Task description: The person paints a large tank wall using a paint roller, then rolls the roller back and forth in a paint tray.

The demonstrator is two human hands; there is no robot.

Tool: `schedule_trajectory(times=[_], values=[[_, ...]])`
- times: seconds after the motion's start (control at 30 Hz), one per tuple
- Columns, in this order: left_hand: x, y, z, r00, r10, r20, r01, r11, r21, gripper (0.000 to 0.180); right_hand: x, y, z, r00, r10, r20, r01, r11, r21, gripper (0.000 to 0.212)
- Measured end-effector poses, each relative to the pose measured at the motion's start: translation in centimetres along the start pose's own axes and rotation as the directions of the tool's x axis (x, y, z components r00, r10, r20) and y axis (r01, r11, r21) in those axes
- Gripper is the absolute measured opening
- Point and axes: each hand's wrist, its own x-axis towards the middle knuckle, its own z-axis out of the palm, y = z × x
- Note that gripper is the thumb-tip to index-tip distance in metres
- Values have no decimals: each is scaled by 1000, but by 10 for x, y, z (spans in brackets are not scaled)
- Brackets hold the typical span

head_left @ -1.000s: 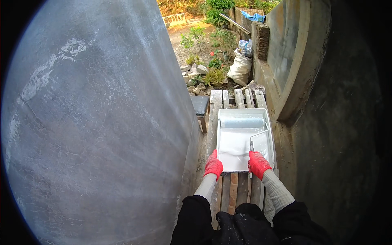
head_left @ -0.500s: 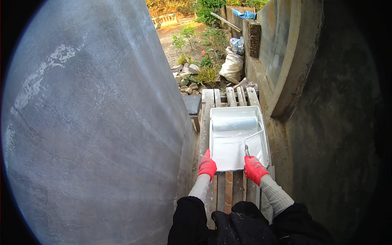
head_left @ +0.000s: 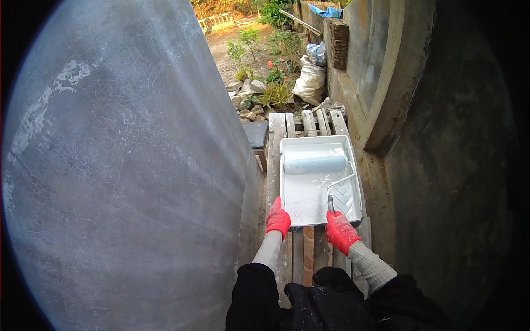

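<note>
A white paint tray point(head_left: 295, 202) rests on a slatted wooden bench, with wet white paint inside. Across its far part lies a paint roller point(head_left: 316, 165), its sleeve coated pale. The roller's wire frame bends back along the right side to a dark handle. My right hand point(head_left: 341, 230), in a red and grey glove, is closed around that handle above the tray's near edge. At the tray's near left corner my left hand point(head_left: 277, 218), gloved alike, grips the rim with the thumb pointing forward; its fingertips are hidden. Chevron ridges show on the tray's near slope.
A grey cracked wall point(head_left: 138, 165) rises close on my left, a dark wall point(head_left: 452, 182) on my right. The wooden bench point(head_left: 274, 144) runs forward between them. Beside it stands a dark-topped stool point(head_left: 256, 134). Beyond are rocks point(head_left: 248, 100), plants and a white sack point(head_left: 309, 81).
The chevron ridges now show on the near slope, where paint covered them before. The roller sits slightly nearer me within the tray. Both hands keep their grips.
</note>
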Motion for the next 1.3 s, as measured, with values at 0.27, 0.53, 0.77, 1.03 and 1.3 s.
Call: schedule_trajectory(times=[0.27, 0.53, 0.77, 1.03, 1.3], values=[[-1, 0, 0, 1000, 3, 9, -3, 1000, -14, 52, -14, 0, -2, 998, 50, 24, -52, 994, 93, 21], [-3, 4, -3, 999, 9, 36, -8, 1000, -25, 54, 13, -7, 3, 997, 58, 52, -64, 988, 139, 19], [-2, 0, 1, 999, 38, 17, -38, 999, -32, 54, 39, -21, 6, 998, 44, 43, -51, 979, 198, 21], [-2, -1, 4, 998, 65, 8, -65, 998, -7, 52, 96, 4, -8, 963, -226, 144, 243, 963, -112, 15], [-5, 5, 1, 998, 55, 16, -56, 997, 50, 52, 126, 18, -10, 910, -323, 261, 366, 921, -135, 16]])
